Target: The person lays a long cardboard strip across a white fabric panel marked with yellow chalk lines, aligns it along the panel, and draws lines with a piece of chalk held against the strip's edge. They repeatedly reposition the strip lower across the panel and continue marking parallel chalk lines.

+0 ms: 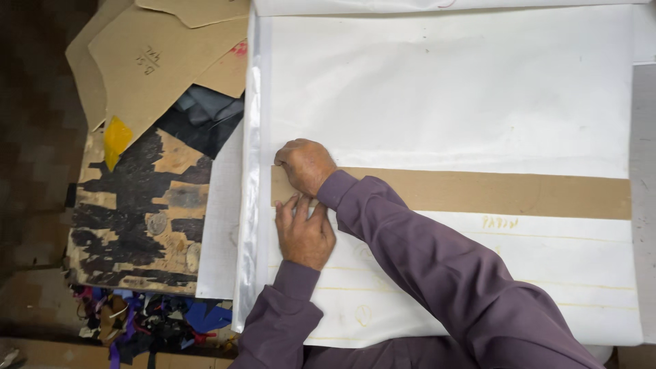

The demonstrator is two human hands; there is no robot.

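The right hand sits curled, knuckles up, on the left end of the long brown cardboard strip; its fingers are folded under, and whether they pinch a marking tool or only press down cannot be told. The left hand lies just below that same end, open and flat, fingertips touching the strip's lower edge and palm resting on the white fabric beneath. Both arms, in purple sleeves, come up from below the strip; the right forearm crosses it at a slant, the left one runs nearly straight up to the wrist.

The strip lies across the fabric from its left margin almost to its right edge, with faint yellow lines drawn below it.

Likely trouble: only the strip's left end is held, so its far right end could swing and throw any line along it off true; the loose fabric could also creep or wrinkle under the pressing palm.

Left of the strip stands a worn, black-stained wooden board; above that lie brown cardboard patterns and a yellow scrap; below it, a heap of coloured offcuts
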